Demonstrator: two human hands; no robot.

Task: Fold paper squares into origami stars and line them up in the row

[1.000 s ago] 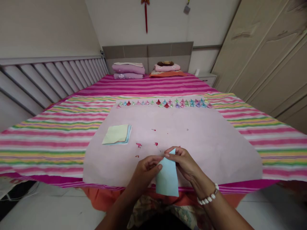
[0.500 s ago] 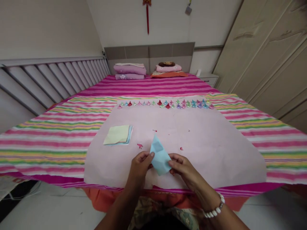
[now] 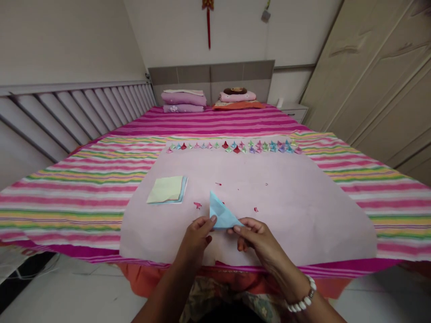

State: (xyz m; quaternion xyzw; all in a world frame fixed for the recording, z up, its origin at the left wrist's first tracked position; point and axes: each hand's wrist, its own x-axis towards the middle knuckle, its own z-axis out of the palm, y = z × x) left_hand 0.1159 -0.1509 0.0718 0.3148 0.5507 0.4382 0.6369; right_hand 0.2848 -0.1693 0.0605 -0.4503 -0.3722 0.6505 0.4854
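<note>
A light blue sheet of origami paper (image 3: 221,216), folded into a triangle, is held between my two hands above a pale pink sheet (image 3: 286,193). My left hand (image 3: 198,233) pinches its lower left corner, thumb on top. The lower right corner is gripped between the thumb and fingers of my right hand (image 3: 254,233). One point of the triangle stands up, away from me. To the left lies a stack of square papers (image 3: 164,189), pale yellow on top with blue and white edges beneath.
Several small folded paper pieces (image 3: 235,147) in mixed colours line the far edge of the pink sheet. Little red scraps (image 3: 197,205) lie around my hands. Striped bedding (image 3: 81,193) surrounds the sheet; folded quilts (image 3: 184,99) rest by the headboard (image 3: 178,74).
The blue paper has gone from an opened diamond shape with creases to a flat folded triangle. Both hands still hold it in nearly the same place.
</note>
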